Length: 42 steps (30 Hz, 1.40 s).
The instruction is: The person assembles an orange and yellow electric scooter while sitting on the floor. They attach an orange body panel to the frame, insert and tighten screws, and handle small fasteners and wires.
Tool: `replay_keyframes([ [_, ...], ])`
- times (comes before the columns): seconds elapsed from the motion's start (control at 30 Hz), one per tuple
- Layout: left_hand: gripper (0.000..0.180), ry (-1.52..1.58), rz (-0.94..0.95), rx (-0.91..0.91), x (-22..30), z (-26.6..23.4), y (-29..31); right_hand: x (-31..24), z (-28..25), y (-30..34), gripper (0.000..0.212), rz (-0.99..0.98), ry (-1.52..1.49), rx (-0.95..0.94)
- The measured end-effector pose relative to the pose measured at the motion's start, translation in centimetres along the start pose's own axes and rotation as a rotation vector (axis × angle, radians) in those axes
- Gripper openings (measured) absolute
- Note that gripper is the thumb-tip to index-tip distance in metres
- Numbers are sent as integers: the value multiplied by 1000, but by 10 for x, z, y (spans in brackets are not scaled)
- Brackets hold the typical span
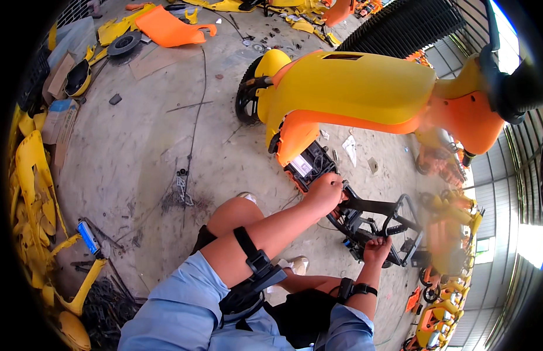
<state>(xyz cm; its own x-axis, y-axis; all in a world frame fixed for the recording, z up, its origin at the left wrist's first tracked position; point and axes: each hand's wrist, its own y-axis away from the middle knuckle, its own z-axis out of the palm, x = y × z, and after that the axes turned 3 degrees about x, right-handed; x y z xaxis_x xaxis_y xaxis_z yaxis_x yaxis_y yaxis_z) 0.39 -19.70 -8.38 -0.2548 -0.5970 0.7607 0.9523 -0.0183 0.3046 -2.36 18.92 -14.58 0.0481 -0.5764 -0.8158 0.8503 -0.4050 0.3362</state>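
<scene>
The left hand (325,192) sits just past the picture's centre toward 3 o'clock, its grip closed in a fist over the upper end of a black tubular metal frame (377,217). That frame lies at about 4 o'clock from centre, below the tail of a yellow and orange plastic-bodied scooter (365,93) lying across the upper right, from 12 to 2 o'clock. The right hand (377,250) is lower, at 4 o'clock, fingers curled tight around a lower bar of the same frame. Both forearms carry black strapped bands, and light blue sleeves come in from the lower edge at 6 o'clock.

A black box-shaped battery pack with a pale label (309,167) shows under the scooter's orange rear panel, just above the left hand and near it. The scooter's black rear wheel (246,98) points toward 12 o'clock.

On the grey concrete floor (137,158), a flat orange plastic body panel (169,28) lies at 11 o'clock, well apart from the hands. Yellow plastic body panels (34,175) pile along the 9 o'clock rim. A small blue tool (88,236) lies at 8 o'clock.
</scene>
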Motion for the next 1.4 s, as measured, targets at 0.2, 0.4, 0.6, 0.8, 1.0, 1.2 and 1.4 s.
replay_keyframes([
  [0.2, 25, 44, 70, -7, -5, 2, -2, 0, -1, -3, 37, -15, 10, -4],
  [0.4, 32, 26, 41, -259, -5, 0, -1, 1, 1, -1, 38, -17, 16, 9],
  [0.6, 32, 6, 49, -261, 1, 1, 4, 1, 2, 1, 37, -31, 33, -2],
  [0.8, 30, 4, 71, -285, -1, 0, 3, 2, 2, 0, 36, -47, 36, 29],
  [1.0, 29, -114, 166, -273, -7, 1, -1, 2, 0, -2, 36, -51, 35, 5],
  [1.2, 34, -231, 257, -218, -9, 1, -2, 1, -1, -3, 36, -41, 21, 26],
  [1.4, 41, -113, 137, -128, -8, 3, 0, 1, -1, -2, 36, -44, 20, 37],
])
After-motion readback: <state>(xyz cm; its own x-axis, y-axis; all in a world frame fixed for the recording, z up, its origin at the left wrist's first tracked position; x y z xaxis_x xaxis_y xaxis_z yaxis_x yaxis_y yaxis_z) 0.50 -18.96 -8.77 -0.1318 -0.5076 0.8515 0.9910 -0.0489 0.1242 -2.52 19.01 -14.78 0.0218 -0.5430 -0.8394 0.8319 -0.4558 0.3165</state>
